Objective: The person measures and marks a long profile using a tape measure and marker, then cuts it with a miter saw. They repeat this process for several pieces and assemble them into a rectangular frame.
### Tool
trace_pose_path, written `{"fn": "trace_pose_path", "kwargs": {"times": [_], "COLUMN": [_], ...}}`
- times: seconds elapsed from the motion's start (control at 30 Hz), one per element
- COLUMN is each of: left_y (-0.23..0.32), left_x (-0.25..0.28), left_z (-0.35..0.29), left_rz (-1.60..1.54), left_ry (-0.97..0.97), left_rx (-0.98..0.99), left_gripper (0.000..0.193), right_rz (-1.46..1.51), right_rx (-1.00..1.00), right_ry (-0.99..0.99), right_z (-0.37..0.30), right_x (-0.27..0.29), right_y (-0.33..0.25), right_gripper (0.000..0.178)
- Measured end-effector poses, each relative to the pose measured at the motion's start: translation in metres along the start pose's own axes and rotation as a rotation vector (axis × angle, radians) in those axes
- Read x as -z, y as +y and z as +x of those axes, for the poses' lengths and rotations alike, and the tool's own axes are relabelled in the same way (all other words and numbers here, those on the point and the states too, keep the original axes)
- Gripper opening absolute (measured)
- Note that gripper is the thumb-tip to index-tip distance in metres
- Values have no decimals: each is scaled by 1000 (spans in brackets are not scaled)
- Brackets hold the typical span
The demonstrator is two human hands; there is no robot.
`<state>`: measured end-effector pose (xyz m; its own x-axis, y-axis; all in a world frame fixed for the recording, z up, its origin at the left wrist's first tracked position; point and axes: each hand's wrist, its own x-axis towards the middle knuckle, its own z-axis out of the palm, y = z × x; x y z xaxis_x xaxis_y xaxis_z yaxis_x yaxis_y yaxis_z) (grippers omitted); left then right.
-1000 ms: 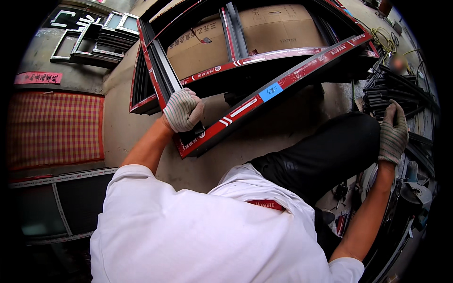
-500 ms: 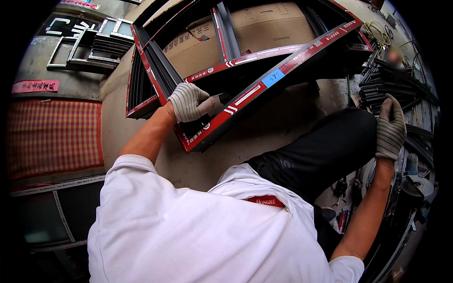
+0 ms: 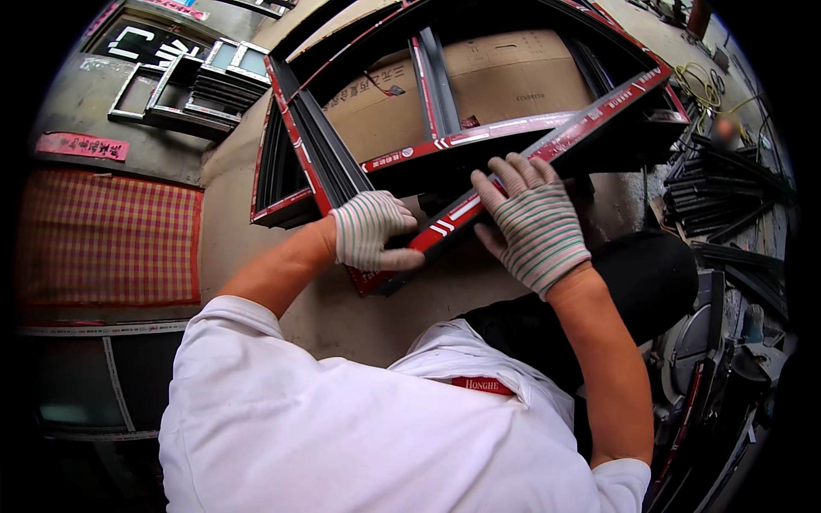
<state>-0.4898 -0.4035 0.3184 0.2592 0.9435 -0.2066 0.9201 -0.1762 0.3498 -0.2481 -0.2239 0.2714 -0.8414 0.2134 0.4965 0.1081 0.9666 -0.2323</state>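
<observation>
A dark metal window frame (image 3: pixel 609 108) with red film and white marks along its edges lies at an angle ahead of me, its near corner pointing toward me. My left hand (image 3: pixel 373 231), in a striped knit glove, is closed over that corner, thumb along the red edge. Farther up the same bar, my right hand (image 3: pixel 537 224) in a matching glove has its fingers laid across the top and its thumb at the near side. The fingertips of both hands are partly hidden. Beyond the bar, more dark frame bars (image 3: pixel 329 141) surround a brown cardboard sheet (image 3: pixel 500 77).
On the right floor lie dark metal profiles (image 3: pixel 727 192), a yellow cable (image 3: pixel 703 90) and machine parts (image 3: pixel 688 342). White-edged frames (image 3: pixel 214 94) are stacked at the far left, near a checked red curtain (image 3: pixel 107 239). My bent knee (image 3: pixel 658 265) is below the bar.
My right hand has come from beside my knee on the right onto the frame's bar, covering its blue label. My left hand stays at the corner, its thumb now stretched along the edge.
</observation>
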Motion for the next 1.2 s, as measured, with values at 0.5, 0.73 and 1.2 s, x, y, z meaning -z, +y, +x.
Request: {"fn": "trace_pose_path", "kwargs": {"times": [0.5,0.73,1.2], "left_y": [-2,-7,20], "left_x": [-13,12,38], "left_z": [-1,11,20], "left_rz": [84,38,118], "left_ry": [100,-293,-131], "left_rx": [72,105,98], "left_gripper": [50,72,56], "right_rz": [34,38,66], "right_rx": [-2,-19,-3], "right_ry": [14,-9,24], "right_z": [1,1,0], "right_x": [-27,-25,-27], "right_y": [9,10,16], "right_gripper": [68,68,66]}}
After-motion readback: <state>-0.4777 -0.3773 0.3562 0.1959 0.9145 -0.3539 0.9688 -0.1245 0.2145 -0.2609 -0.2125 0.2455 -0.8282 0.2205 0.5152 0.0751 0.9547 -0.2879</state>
